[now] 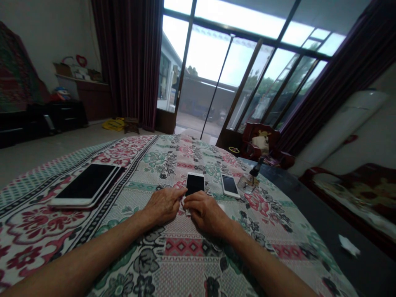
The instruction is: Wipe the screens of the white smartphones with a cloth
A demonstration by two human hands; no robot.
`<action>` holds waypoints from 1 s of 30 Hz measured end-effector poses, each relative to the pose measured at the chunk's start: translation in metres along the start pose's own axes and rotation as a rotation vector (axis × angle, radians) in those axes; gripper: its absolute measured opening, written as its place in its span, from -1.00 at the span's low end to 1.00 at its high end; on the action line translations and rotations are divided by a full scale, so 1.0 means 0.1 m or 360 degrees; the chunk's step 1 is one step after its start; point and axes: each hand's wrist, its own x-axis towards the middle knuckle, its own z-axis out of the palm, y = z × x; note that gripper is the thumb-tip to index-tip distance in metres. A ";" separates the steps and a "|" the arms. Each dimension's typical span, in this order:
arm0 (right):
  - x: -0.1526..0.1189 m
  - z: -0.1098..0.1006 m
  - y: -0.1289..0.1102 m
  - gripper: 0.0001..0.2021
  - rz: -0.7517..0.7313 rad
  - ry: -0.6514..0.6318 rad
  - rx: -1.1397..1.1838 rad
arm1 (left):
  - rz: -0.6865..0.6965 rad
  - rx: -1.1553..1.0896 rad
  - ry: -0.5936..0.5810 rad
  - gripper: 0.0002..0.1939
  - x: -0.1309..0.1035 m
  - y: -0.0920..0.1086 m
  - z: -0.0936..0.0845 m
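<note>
A white smartphone [195, 184] with a dark screen lies on the patterned tablecloth in front of me. My left hand [163, 205] rests beside it, its index finger stretched to the phone's left edge and the other fingers curled in. Over the lower part of the phone is my right hand [206, 211], its fingers bent and pressed together. A bit of white shows under its fingertips; I cannot tell whether this is a tissue or the phone's corner. Right of the hands lies a second white phone [230, 185], screen up.
A white tablet [86, 185] lies on another flat device at the left. A small glass container [248, 182] with a dark object stands at the right. The flowered tablecloth [182, 247] covers the round table. Beyond are a wooden chair [260, 142] and glass doors.
</note>
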 end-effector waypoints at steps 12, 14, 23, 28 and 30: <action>0.02 0.01 0.10 -0.74 0.0062 0.0091 0.0044 | 0.0039 0.0202 -0.0065 -0.59 -0.01 0.04 -0.05; 0.00 0.00 0.13 -0.74 0.0082 0.0096 0.0048 | 0.0035 0.0198 -0.0050 -0.58 -0.01 0.03 -0.05; 0.04 0.04 -0.01 -0.75 -0.0031 -0.0015 -0.0032 | -0.0027 0.0120 -0.0069 -0.61 0.00 0.04 -0.07; 0.04 -0.05 0.08 -0.74 0.0030 -0.0027 0.0005 | -0.0002 0.0114 -0.0092 -0.56 0.00 0.03 -0.06; 0.01 -0.12 0.17 -0.72 0.0082 -0.0046 0.0021 | 0.0000 0.0089 -0.0073 -0.54 0.00 0.02 -0.05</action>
